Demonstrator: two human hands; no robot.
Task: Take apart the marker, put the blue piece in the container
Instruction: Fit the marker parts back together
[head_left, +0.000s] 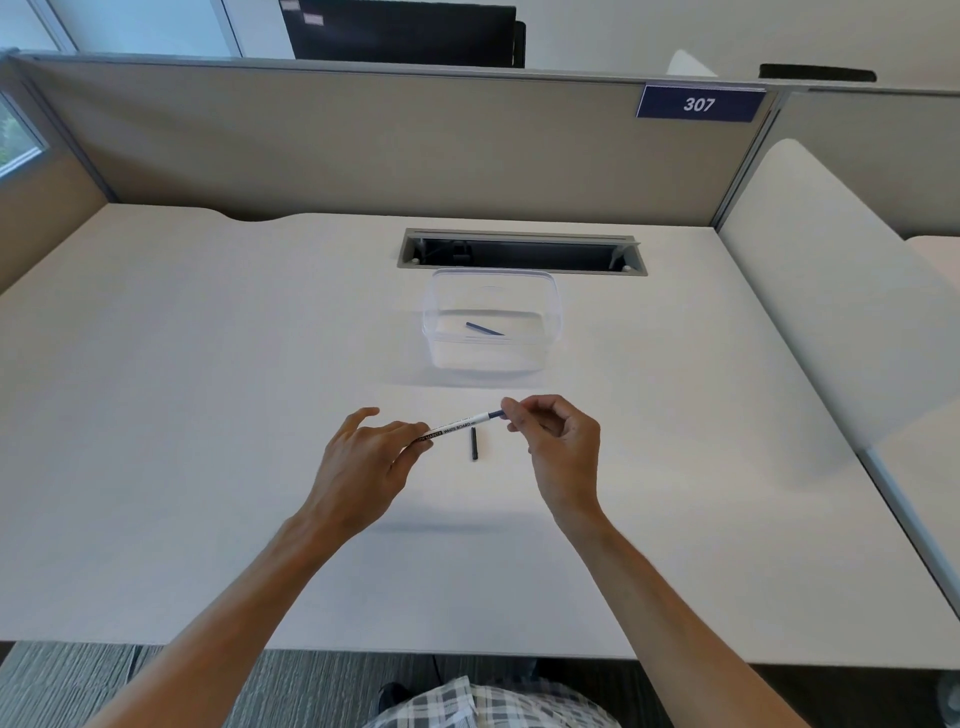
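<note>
Beige partition panels (363, 150) close off the far side of a pale worktop (182, 415), with a window edge (18, 145) at the far left. Near the middle of the worktop, the left hand (363, 462) is raised just above the surface, its thumb and forefinger pinched on the left end of a marker (457, 423); the other fingers are loosely spread. The marker has a white barrel with a black printed label and slopes up to the right between the two hands. Just below it, a small dark cap (474, 442) lies on the worktop, pointing near to far, apart from both hands. At the marker's right end a blue piece (496, 414) sticks out of the barrel, and the right hand (558, 447) is closed around it at the fingertips, with the remaining fingers curled inward. Farther away, beyond the hands, stands a clear container (493, 358) with a thin blue stick (484, 329) lying slanted on its bottom. Behind the container a long cable slot (519, 252) is set into the worktop. On the partition at the far right hangs a dark blue sign (698, 104) reading 307.
</note>
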